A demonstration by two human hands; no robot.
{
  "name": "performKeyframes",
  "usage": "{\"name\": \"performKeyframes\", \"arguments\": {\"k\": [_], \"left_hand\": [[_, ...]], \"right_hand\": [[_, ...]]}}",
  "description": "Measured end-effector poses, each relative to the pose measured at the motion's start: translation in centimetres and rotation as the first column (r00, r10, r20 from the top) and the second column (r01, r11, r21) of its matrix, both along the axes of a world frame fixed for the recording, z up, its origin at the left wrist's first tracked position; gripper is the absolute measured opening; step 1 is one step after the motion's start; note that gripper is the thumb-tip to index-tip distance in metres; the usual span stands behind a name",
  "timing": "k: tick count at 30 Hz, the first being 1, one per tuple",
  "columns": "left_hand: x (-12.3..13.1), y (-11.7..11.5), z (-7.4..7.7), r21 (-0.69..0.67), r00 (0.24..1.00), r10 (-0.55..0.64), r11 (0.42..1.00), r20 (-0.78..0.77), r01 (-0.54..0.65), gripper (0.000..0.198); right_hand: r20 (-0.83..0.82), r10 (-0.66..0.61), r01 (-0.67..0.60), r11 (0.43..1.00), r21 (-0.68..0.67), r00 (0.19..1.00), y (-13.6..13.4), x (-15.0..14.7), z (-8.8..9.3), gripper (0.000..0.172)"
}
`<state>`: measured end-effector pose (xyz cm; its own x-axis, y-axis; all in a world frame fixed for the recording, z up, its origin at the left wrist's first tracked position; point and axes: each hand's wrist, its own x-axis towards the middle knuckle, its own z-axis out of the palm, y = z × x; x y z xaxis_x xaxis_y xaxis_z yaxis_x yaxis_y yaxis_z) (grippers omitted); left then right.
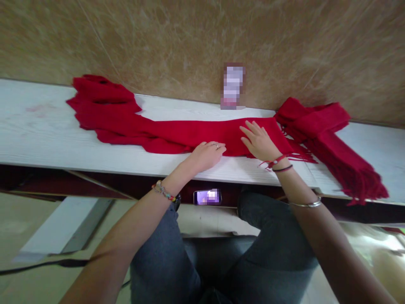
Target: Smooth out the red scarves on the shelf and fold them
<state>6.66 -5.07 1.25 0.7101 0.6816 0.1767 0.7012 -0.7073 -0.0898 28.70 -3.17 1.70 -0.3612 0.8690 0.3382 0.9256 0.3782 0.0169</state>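
Observation:
A long red scarf [202, 131] lies lengthwise on a narrow white surface, bunched into loose folds at its left end and fringed at its right end. My left hand [209, 156] is at the scarf's front edge, its fingers bent and close together on the cloth; the fingertips are partly hidden. To the right, my right hand [261, 142] rests palm down on the flatter part of the scarf, fingers spread. Beyond it lies another red fringed length of scarf [329, 139], folded across itself; I cannot tell whether the two are joined.
Behind the white tabletop [38, 131] rises a brown marbled wall [158, 50], with a blurred-out rectangle [233, 86] on it. A lit phone [207, 197] sits below the front edge, above my knees. A white panel [60, 228] stands lower left.

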Motion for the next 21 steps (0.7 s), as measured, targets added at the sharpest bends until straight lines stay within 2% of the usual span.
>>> {"name": "performKeyframes", "arguments": {"k": [3, 6, 11, 15, 21], "left_hand": [[-1.2, 0.4, 0.2, 0.022, 1.0, -0.011, 1.0, -0.01, 0.011, 0.029], [-3.0, 1.0, 0.3, 0.048, 1.0, -0.007, 0.999, -0.019, 0.008, 0.026], [-6.5, 1.9, 0.6, 0.063, 1.0, -0.008, 0.998, -0.027, 0.01, 0.021], [-9.1, 2.2, 0.5, 0.093, 0.999, 0.037, 0.995, -0.016, -0.035, 0.016], [-11.4, 1.7, 0.1, 0.061, 0.994, 0.102, 0.993, 0.034, -0.104, 0.021]], "right_hand": [[0.105, 0.023, -0.014, 0.997, -0.076, 0.994, -0.1, -0.8, -1.1, 0.044], [0.142, 0.01, 0.0, 0.997, -0.075, 0.99, -0.1, -0.3, -1.7, 0.044], [0.147, 0.024, -0.017, 0.999, -0.052, 0.989, -0.1, 0.1, -1.6, 0.045], [0.143, 0.028, -0.021, 0.999, -0.05, 0.989, 0.0, 0.0, -1.7, 0.044], [0.126, 0.052, -0.054, 0.998, 0.016, 0.991, 0.1, -1.0, -1.6, 0.037]]}}
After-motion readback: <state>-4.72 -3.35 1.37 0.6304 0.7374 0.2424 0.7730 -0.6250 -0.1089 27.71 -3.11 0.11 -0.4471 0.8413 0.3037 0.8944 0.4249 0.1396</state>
